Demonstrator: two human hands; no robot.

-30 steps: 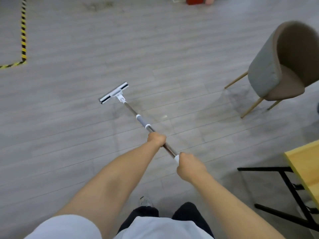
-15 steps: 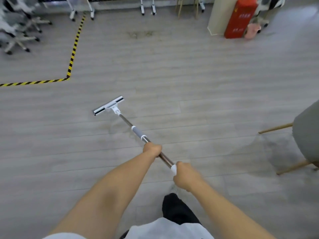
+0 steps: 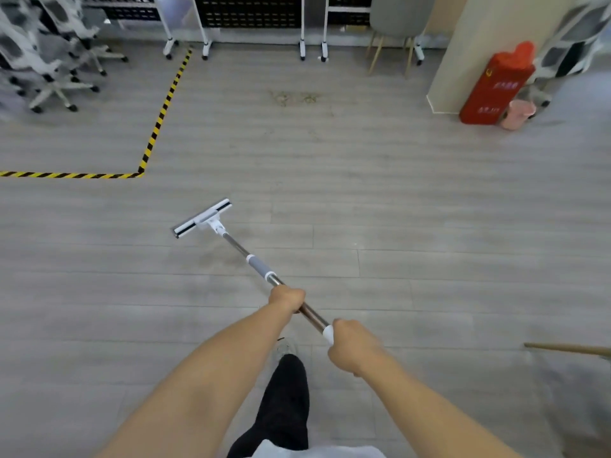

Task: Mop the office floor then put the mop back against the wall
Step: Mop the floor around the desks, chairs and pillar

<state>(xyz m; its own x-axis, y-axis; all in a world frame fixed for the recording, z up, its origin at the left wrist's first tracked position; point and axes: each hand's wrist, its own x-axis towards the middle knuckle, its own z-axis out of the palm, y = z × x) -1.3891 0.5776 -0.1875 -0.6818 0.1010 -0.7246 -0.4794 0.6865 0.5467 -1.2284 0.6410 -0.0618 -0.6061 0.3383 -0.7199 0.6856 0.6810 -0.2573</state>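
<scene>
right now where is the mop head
In the head view the mop head lies on the floor left of centre, ahead of the left hand, near the striped tape corner.

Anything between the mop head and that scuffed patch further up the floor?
Nothing visible. Bare floor runs from the mop head to the scuffed patch; the striped tape lies off to the left.
</scene>
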